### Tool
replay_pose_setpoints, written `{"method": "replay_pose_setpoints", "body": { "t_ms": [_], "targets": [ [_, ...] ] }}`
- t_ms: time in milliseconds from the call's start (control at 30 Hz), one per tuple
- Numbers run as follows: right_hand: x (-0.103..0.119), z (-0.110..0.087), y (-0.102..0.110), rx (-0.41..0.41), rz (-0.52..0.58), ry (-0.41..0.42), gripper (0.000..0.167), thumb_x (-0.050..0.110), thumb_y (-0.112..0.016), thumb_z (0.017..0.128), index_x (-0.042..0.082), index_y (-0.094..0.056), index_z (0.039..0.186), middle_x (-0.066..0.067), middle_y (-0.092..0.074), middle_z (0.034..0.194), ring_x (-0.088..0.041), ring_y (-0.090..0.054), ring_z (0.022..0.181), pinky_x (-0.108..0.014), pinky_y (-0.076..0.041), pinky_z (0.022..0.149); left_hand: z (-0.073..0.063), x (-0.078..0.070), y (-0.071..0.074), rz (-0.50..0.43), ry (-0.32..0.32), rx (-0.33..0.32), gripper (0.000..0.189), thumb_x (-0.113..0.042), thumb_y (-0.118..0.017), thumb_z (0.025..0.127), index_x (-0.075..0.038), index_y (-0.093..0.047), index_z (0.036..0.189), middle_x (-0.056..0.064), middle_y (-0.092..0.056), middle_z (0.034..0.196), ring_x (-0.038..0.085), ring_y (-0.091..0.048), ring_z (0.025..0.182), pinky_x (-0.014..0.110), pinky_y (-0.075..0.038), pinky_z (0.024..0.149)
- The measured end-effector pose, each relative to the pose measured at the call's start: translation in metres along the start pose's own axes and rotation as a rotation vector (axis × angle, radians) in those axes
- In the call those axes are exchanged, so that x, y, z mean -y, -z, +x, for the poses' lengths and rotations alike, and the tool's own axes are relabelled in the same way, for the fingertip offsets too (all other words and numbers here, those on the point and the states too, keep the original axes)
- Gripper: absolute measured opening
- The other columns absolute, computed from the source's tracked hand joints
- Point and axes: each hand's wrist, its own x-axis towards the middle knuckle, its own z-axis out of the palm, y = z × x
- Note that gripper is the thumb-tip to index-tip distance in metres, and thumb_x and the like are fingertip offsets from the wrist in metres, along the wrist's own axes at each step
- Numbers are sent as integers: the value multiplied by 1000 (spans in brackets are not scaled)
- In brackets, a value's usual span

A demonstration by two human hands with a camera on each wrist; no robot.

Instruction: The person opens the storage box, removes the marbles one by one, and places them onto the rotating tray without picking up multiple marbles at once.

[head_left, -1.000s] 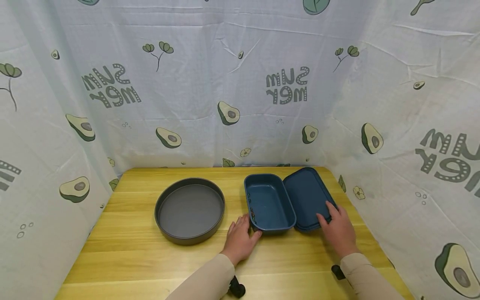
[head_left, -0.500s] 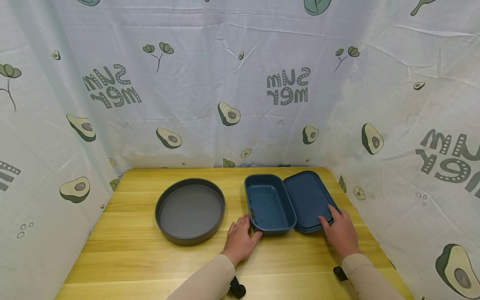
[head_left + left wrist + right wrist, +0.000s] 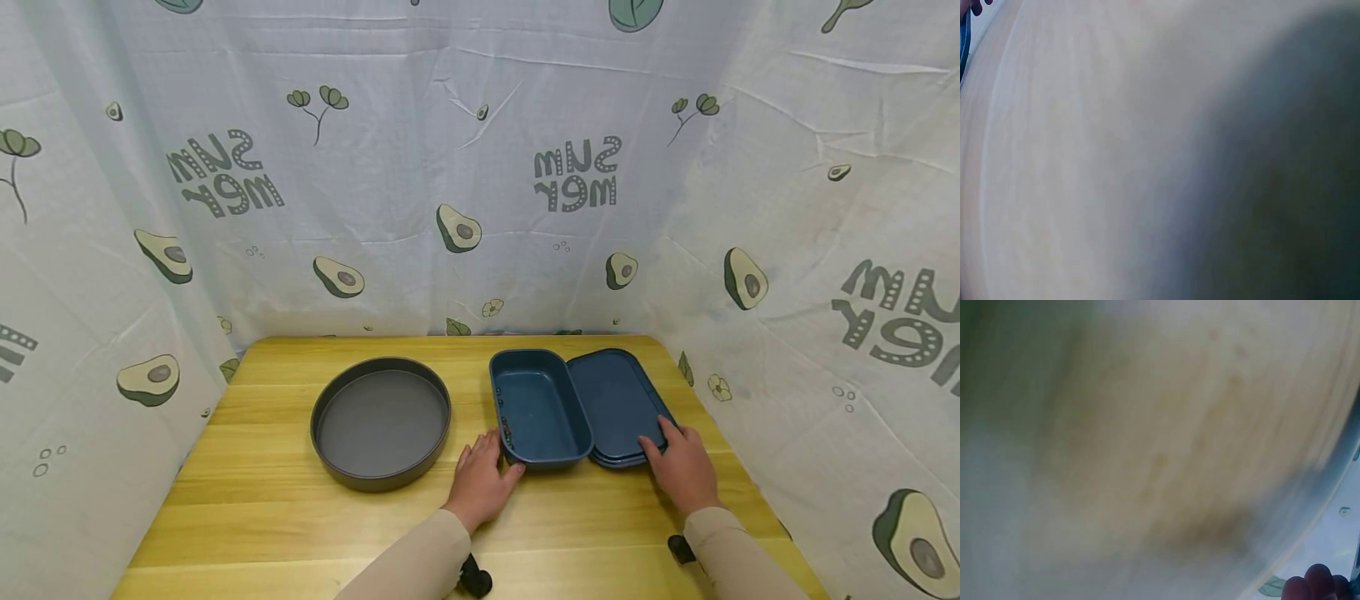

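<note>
A deep blue rectangular container (image 3: 536,400) stands uncovered on the table, with small dark and coloured bits along its inner left side. My left hand (image 3: 480,483) rests at its near left corner, fingers extended along the side and thumb at the front. To the container's right lies a matching blue lid (image 3: 615,400), close against its rim. My right hand (image 3: 682,471) holds the lid at its near right corner, thumb and fingers on the edge. Both wrist views are mostly blurred; only fingertips (image 3: 1319,584) show at the right wrist view's lower corner.
A round dark grey pan (image 3: 381,421) without a handle sits left of the container on the wooden table (image 3: 300,533). A white curtain (image 3: 375,167) printed with avocados hangs behind the table and along both sides.
The lid's far end has come down and nearer, so that it lies flatter beside the container. My right hand has shifted slightly nearer with it. The left hand and container have stayed put.
</note>
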Motion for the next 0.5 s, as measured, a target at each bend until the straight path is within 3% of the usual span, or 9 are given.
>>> {"method": "replay_pose_setpoints", "body": {
  "t_ms": [200, 500],
  "targets": [
    [-3, 4, -2, 77, -12, -16, 68, 32, -61, 106, -11, -41, 155, -49, -44, 141, -63, -50, 125, -71, -48, 100, 0, -1, 1, -5, 0, 1, 79, -49, -62, 103, -5, -37, 164, 12, -41, 168, 35, -34, 159, 59, -19, 131],
    [-9, 9, -8, 120, -32, -5, 69, 33, -61, 106, -12, -41, 155, -50, -48, 136, -60, -53, 120, -70, -48, 100, 1, 1, -2, -8, -2, -13, 79, -50, -62, 102, -9, -37, 165, 9, -41, 169, 34, -34, 159, 58, -18, 131]
  ]
}}
